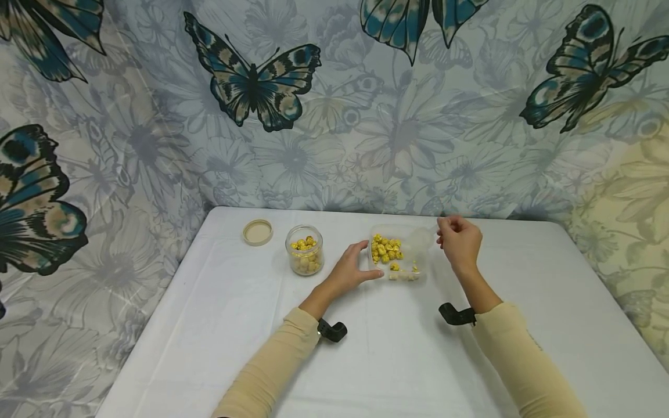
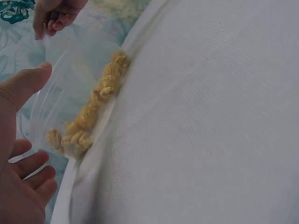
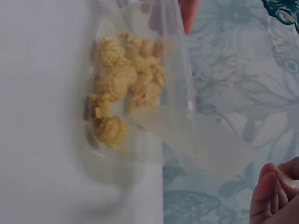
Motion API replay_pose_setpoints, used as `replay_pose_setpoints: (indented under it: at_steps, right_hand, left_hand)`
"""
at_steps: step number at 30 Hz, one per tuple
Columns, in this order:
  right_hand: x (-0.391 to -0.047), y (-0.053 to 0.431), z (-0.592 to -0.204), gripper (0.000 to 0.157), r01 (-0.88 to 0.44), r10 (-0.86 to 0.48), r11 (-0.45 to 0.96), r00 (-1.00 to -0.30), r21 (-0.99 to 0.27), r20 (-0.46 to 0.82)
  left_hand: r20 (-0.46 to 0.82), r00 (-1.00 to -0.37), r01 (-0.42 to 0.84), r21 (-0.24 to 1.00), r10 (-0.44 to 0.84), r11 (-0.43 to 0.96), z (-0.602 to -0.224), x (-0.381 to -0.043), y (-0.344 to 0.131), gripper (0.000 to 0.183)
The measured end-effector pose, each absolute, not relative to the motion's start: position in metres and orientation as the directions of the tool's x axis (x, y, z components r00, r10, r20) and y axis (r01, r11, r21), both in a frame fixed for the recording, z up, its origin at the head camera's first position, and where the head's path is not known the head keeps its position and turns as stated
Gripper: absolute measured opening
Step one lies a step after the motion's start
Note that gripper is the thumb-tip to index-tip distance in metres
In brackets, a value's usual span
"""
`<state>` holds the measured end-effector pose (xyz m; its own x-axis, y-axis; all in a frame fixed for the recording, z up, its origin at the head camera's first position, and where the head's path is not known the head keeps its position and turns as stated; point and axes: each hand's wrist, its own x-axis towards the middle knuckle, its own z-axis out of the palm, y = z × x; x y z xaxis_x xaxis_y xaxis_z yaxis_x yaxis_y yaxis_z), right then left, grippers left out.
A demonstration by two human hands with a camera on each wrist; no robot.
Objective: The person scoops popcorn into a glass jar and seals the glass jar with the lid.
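Observation:
A clear plastic container (image 1: 422,264) with yellow caramel popcorn (image 1: 387,248) in it stands on the table. My left hand (image 1: 347,270) holds its left end, thumb on the near side and fingers on the far side. Beyond the container's right end, my right hand (image 1: 461,239) pinches the end of a translucent spoon-like utensil (image 3: 205,140). The utensil's broad part reaches over the container, beside the popcorn; its outline is faint. To the left of my left hand, an open glass jar (image 1: 305,255) holds more popcorn.
A round lid (image 1: 258,232) lies to the left of the jar. White cloth covers the table (image 1: 209,325), whose back edge runs close behind the container. Butterfly-print fabric (image 1: 340,145) hangs behind and at the sides. Each wrist wears a black camera mount (image 1: 456,314).

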<state>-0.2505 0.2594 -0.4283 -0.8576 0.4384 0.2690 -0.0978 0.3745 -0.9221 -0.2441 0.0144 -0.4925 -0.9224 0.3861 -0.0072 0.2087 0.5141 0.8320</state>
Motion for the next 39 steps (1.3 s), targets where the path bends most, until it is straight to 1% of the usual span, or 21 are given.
replay_pose_setpoints:
  at_steps: [6, 11, 15, 17, 19, 23, 25, 28, 30, 34, 39]
  right_hand:
    - [-0.249, 0.255, -0.442, 0.021, 0.000, 0.474, 0.193, -0.876, -0.981, 0.094]
    - [-0.250, 0.248, -0.449, 0.017, 0.024, 0.482, 0.045, -0.876, -0.999, 0.001]
    - [-0.252, 0.247, -0.453, 0.012, 0.031, 0.447, -0.078, -0.893, -0.996, -0.062]
    - [-0.253, 0.249, -0.455, 0.011, 0.052, 0.406, -0.101, -0.910, -0.993, -0.089]
    - [-0.253, 0.253, -0.455, 0.012, 0.076, 0.342, -0.091, -0.934, -0.993, -0.102]
    - [-0.255, 0.264, -0.456, 0.024, 0.075, 0.173, -0.008, -0.982, -0.997, -0.075]
    - [-0.255, 0.270, -0.455, 0.023, 0.053, 0.092, 0.024, -0.994, -0.998, -0.050]
    - [-0.256, 0.278, -0.453, 0.014, 0.018, 0.001, 0.071, -1.000, -0.997, -0.018]
    - [-0.256, 0.282, -0.451, 0.012, -0.012, -0.031, 0.117, -0.999, -0.993, 0.008]
    - [-0.256, 0.287, -0.448, 0.018, -0.057, -0.063, 0.160, -0.997, -0.985, 0.047]
    - [-0.258, 0.290, -0.450, 0.012, -0.060, -0.114, 0.185, -0.993, -0.981, 0.039]
  left_hand:
    - [0.002, -0.920, 0.213, 0.841, 0.392, 0.497, -0.493, -0.245, 0.016, 0.088]
    - [0.009, -0.917, 0.220, 0.845, 0.399, 0.487, -0.494, -0.246, 0.018, 0.088]
    - [0.010, -0.917, 0.226, 0.838, 0.400, 0.497, -0.495, -0.247, 0.019, 0.088]
    - [0.015, -0.916, 0.233, 0.834, 0.401, 0.501, -0.495, -0.248, 0.019, 0.088]
    - [0.021, -0.916, 0.239, 0.831, 0.402, 0.502, -0.495, -0.248, 0.020, 0.088]
    - [0.026, -0.918, 0.240, 0.828, 0.395, 0.506, -0.495, -0.247, 0.020, 0.088]
    - [0.025, -0.920, 0.237, 0.830, 0.392, 0.505, -0.494, -0.246, 0.020, 0.088]
    - [0.022, -0.919, 0.236, 0.832, 0.394, 0.503, -0.495, -0.246, 0.020, 0.088]
    - [0.022, -0.917, 0.237, 0.833, 0.398, 0.500, -0.495, -0.246, 0.020, 0.088]
    - [0.022, -0.915, 0.241, 0.830, 0.402, 0.503, -0.495, -0.247, 0.021, 0.088]
    - [0.025, -0.918, 0.237, 0.835, 0.395, 0.497, -0.494, -0.246, 0.020, 0.089]
